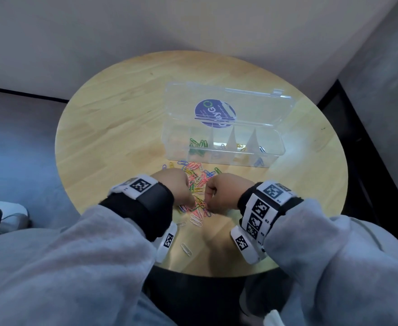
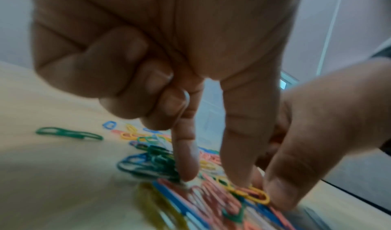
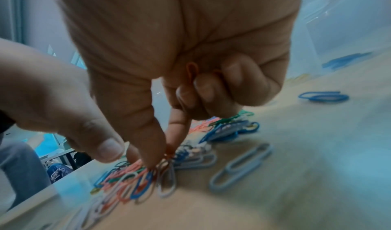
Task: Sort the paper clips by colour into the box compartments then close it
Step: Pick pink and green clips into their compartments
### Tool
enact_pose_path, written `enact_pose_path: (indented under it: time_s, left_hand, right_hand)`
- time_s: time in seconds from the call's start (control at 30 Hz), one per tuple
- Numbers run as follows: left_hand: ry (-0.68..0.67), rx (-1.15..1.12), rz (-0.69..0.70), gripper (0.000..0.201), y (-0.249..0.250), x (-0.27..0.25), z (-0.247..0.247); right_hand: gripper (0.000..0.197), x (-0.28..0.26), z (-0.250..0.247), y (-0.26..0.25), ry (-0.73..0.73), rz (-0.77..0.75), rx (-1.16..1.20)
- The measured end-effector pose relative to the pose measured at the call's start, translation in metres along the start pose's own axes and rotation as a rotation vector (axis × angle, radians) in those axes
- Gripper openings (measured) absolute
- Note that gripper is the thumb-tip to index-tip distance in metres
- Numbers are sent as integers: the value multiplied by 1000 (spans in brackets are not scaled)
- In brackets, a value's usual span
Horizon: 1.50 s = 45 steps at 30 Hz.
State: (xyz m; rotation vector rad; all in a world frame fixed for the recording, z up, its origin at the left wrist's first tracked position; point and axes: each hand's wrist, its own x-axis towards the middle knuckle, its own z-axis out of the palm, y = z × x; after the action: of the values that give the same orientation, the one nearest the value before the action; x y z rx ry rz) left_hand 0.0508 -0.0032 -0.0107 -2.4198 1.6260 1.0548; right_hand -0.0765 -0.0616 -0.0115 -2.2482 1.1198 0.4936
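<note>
A pile of coloured paper clips [image 1: 196, 180] lies on the round wooden table [image 1: 113, 128], in front of the clear compartment box [image 1: 221, 161], whose lid [image 1: 231, 100] stands open. Both hands are down in the pile. My left hand [image 1: 192, 203] has three fingers curled; its index finger [image 2: 186, 158] touches green clips and its thumb [image 2: 243, 150] touches a yellow clip [image 2: 257, 196], the tips apart. My right hand [image 3: 162, 158] holds orange clips [image 3: 191, 69] under its curled fingers, while thumb and index pinch another orange clip in the pile.
Green clips [image 1: 198, 144], yellow clips [image 1: 240, 145] and blue clips [image 1: 261, 149] lie in separate compartments. Stray clips: a white one [image 1: 186, 249] near the table's front edge, a green one [image 2: 67, 133], a blue one [image 3: 323, 96]. Walls stand close behind the table.
</note>
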Motion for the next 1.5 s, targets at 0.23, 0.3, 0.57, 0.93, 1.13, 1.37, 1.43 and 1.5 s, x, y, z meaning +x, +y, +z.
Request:
enact_pose_path:
  time_s: [0.23, 0.3, 0.57, 0.93, 1.13, 1.37, 1.43, 1.5]
  left_hand:
    - [7, 137, -3, 35, 16, 5, 6]
    - [1, 159, 1, 27, 18, 6, 8]
    - [-32, -7, 44, 6, 6, 6, -1]
    - [-78, -913, -84, 22, -9, -12, -31]
    - [23, -1083, -66, 22, -20, -21, -33]
    - [-50, -861, -140, 18, -19, -17, -30]
    - [-70, -635, -148, 16, -16, -15, -26]
    - [-28, -356, -87, 27, -17, -10, -20]
  right_hand:
    - [10, -3, 0, -1, 1, -51, 7]
    - [8, -3, 0, -2, -23, -55, -19]
    - [11, -5, -5, 7, -49, -8, 35]
    - [28, -6, -18, 21, -95, 57, 758]
    - [29, -4, -8, 19, -126, 14, 928]
    - [27, -6, -8, 8, -128, 72, 865]
    - [21, -8, -8, 6, -113, 68, 759]
    - [22, -9, -8, 6, -91, 39, 476]
